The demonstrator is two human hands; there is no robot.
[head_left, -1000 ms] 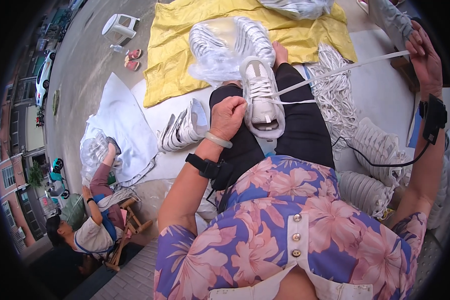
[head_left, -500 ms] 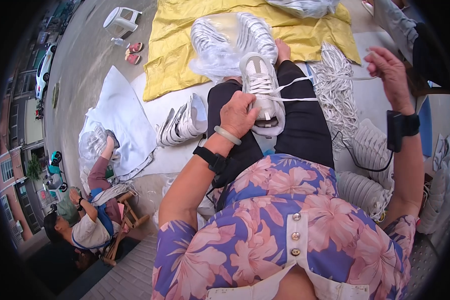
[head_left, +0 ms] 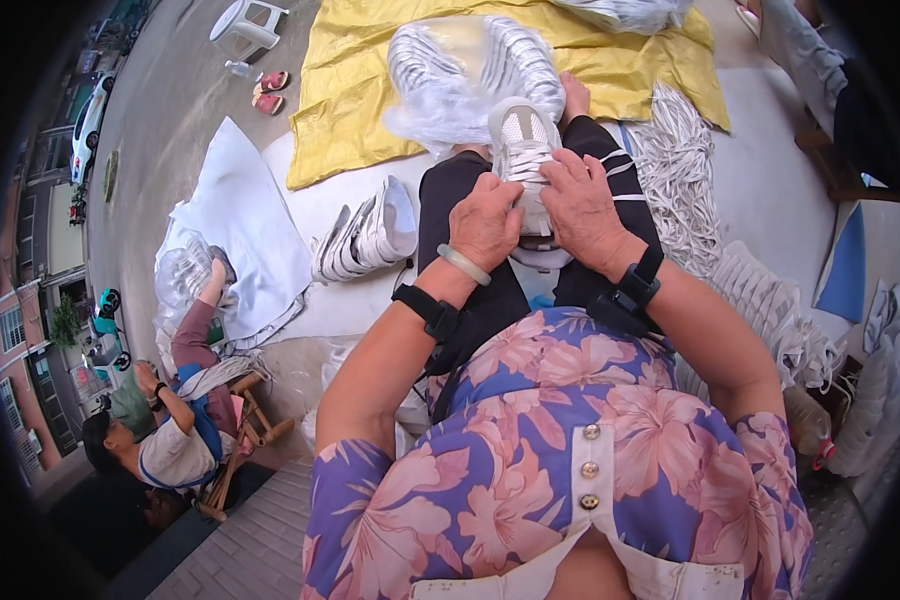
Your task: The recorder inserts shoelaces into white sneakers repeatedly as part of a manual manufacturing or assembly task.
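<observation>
A white and grey sneaker (head_left: 523, 128) lies between my thighs, its toe pointing away from me. White shoelace runs crosswise through its eyelets, and a loose length of shoelace (head_left: 628, 197) trails over my right thigh. My left hand (head_left: 485, 217) is closed on the left side of the sneaker, thumb near the lacing. My right hand (head_left: 582, 203) bends over the other side, its fingertips pinched at the lacing. What exactly the right fingertips grip is partly hidden behind them. The heel opening shows below both hands.
A heap of white shoelaces (head_left: 672, 175) lies right of my leg. Plastic-wrapped shoe parts (head_left: 470, 75) rest on a yellow sheet (head_left: 345, 95) ahead. Stacked shoe uppers (head_left: 370, 235) stand at left, more (head_left: 755, 300) at right. A person (head_left: 180, 440) works at far left.
My right hand has come in from the far right, where it held the shoelace stretched out, to the sneaker's lacing. The lace now lies slack over my thigh. My left hand has shifted slightly right.
</observation>
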